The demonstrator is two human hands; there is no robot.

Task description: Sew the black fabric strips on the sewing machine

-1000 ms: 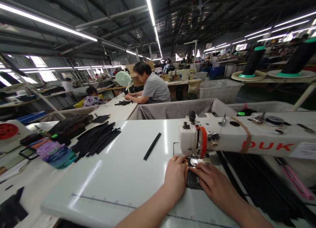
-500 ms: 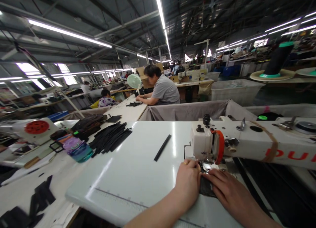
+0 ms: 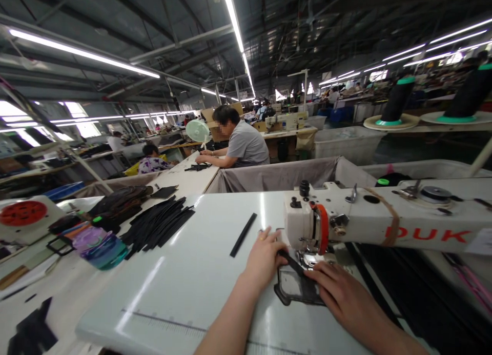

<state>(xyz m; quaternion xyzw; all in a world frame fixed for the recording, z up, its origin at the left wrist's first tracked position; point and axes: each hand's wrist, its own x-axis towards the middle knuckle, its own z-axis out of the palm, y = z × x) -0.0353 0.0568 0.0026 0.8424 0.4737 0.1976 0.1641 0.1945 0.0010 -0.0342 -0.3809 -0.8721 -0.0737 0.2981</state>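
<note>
A black strip (image 3: pixel 294 265) runs slantwise between my hands, just in front of the sewing machine's presser foot (image 3: pixel 308 260). Under it lies a dark-edged piece with a pale, see-through-looking window (image 3: pixel 291 282), flat on the machine table. My left hand (image 3: pixel 263 257) pinches the strip's far left end between thumb and fingers. The fingertips of my right hand (image 3: pixel 340 291) close on the strip's other end, at the right side of the windowed piece, and partly hide it. Another black strip (image 3: pixel 243 235) lies loose on the table, left of my left hand.
The white sewing machine (image 3: pixel 346 216) stands to the right, thread cones (image 3: pixel 397 101) behind it. Left are a pile of black strips (image 3: pixel 161 221), a purple-blue jug (image 3: pixel 100 247) and black pieces (image 3: pixel 33 329). A co-worker (image 3: pixel 244 139) sits at the table beyond.
My left hand has shifted left from the presser foot, its fingers spreading more. The strip and windowed piece, mostly covered before, now show between my hands. The view has turned slightly right.
</note>
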